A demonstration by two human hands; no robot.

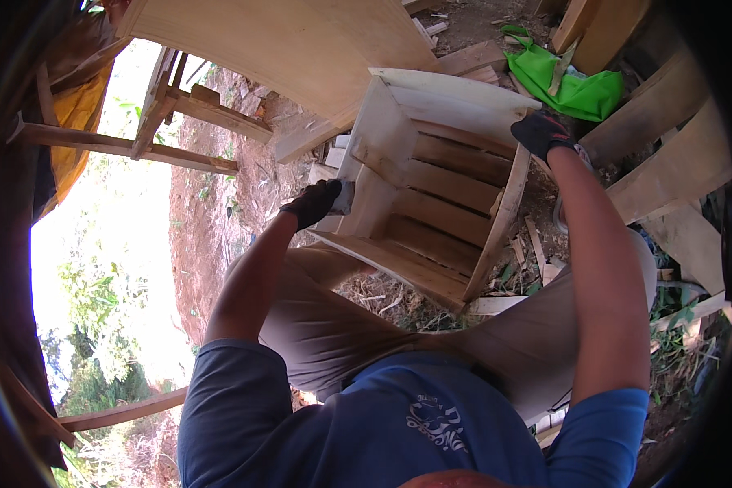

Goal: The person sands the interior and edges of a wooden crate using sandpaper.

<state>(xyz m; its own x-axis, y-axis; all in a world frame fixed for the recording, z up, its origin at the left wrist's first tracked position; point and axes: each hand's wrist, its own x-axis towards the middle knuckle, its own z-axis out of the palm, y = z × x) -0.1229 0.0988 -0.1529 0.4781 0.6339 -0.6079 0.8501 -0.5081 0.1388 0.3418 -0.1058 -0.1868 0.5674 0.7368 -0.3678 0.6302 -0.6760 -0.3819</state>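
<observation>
An open wooden box (464,91) with a slatted bottom, like a drawer or crate, sits tilted between my knees. Pale boards form its sides, and browner slats show inside. My right hand (542,134), in a dark glove, is closed over its far right corner. At the left side my left hand (315,203), also gloved, is closed round a small grey pad (344,198) that might be folded sandpaper. That pad lies against the box's left edge. The fingertips of the left hand are partly hidden.
Beyond the box leans a large wooden panel (293,53). A bright green bag (565,81) lies at the far right, near stacked boards (667,179). To the left stands a wooden frame (150,122). Wood scraps (537,244) litter the dirt ground.
</observation>
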